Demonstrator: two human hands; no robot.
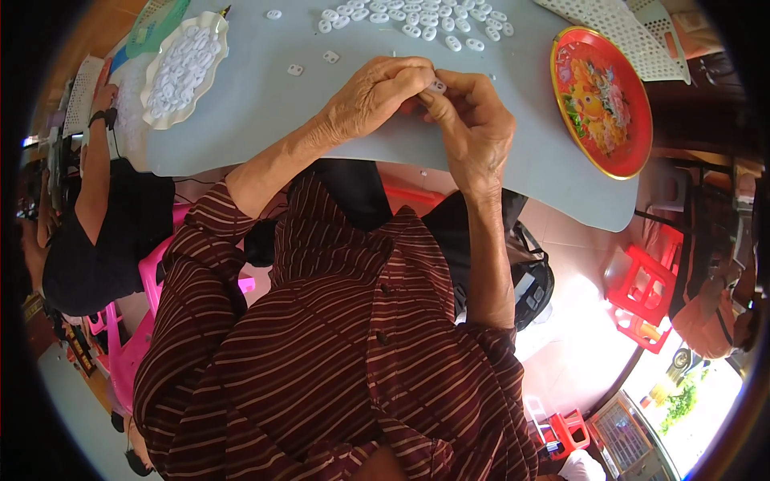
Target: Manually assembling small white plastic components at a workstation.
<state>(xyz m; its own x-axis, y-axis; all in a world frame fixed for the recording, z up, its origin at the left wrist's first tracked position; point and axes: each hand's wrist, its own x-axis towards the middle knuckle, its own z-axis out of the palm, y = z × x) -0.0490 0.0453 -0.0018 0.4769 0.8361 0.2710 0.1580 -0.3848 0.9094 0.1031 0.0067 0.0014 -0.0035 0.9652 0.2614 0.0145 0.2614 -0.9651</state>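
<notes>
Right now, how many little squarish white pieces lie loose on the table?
2: the nearer piece and the farther piece to its right, both left of the left hand. It may hide more.

- Oval pieces (429, 34) lie loose on the worktop (265, 96), beyond the left hand (385, 92) and right hand (477, 120).
- Small piece (438, 85) is between the hands, at the right fingertips.
- Two small flat parts (295, 70) lie left of the hands, right of the dish (163, 122).
- Dish, at worktop's left, contains a heap of pieces (186, 68).
- Tray (631, 96) sits right of the hands; perforated basket (609, 28) behind it.
- Stools (642, 280) stand on the floor (561, 224), right of the person.
</notes>
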